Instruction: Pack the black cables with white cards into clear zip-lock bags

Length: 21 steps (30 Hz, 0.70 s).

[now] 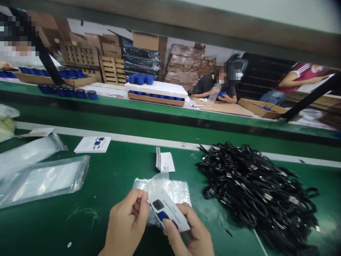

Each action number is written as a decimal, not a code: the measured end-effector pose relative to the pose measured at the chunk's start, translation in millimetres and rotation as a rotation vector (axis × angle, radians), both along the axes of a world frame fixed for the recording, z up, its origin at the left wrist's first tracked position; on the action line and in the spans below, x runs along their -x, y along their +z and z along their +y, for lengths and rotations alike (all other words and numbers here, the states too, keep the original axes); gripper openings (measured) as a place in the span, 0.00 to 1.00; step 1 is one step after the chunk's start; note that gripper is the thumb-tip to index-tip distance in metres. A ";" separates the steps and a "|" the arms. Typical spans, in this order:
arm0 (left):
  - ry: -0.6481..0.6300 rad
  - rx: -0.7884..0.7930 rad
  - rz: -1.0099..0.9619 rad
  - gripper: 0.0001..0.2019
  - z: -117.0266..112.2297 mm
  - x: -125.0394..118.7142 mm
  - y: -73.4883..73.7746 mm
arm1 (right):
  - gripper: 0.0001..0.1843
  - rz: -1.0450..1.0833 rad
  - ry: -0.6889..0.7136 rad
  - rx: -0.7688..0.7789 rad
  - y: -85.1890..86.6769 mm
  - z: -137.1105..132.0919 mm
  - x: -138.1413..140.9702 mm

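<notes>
My right hand (193, 231) grips a small white printed leaflet (173, 211) with pictures of a blue and black device, thumb on its face. My left hand (126, 218) is closed in a pinch on the edge of a clear plastic bag (156, 185), close to the leaflet's left end. Whether the leaflet's end is inside the bag or only against it, I cannot tell. More clear plastic (182, 188) lies on the green table just behind my hands. Beyond it sits a folded white leaflet (167, 162), partly standing up.
A big heap of black USB cables (255, 192) covers the table at right. At left lie a leaflet stack (93, 144) and clear plastic bags (53, 177). Across the bench are blue round items (141, 79), a white board (160, 89) and co-workers. A beam (170, 21) runs overhead.
</notes>
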<state>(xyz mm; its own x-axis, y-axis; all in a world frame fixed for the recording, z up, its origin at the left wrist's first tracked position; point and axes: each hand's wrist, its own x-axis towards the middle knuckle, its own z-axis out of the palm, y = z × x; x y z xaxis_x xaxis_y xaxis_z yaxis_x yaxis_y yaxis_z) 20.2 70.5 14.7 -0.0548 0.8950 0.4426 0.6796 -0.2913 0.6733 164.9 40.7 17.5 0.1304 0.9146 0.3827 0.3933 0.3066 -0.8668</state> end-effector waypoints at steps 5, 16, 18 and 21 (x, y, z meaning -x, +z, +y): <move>-0.030 -0.028 0.007 0.11 -1.5 0.9 -0.2 | 0.11 0.190 0.074 0.076 -11.3 2.4 -2.9; -0.056 -0.041 -0.021 0.11 -8.0 -3.1 -2.7 | 0.18 0.259 0.107 0.087 -21.7 2.3 -10.0; -0.044 -0.011 -0.049 0.11 -7.5 -2.4 -1.8 | 0.16 0.233 0.112 0.103 -22.0 2.1 -11.8; 0.003 0.074 -0.152 0.11 -4.0 1.8 1.2 | 0.05 0.087 0.096 0.148 -16.3 0.8 -16.4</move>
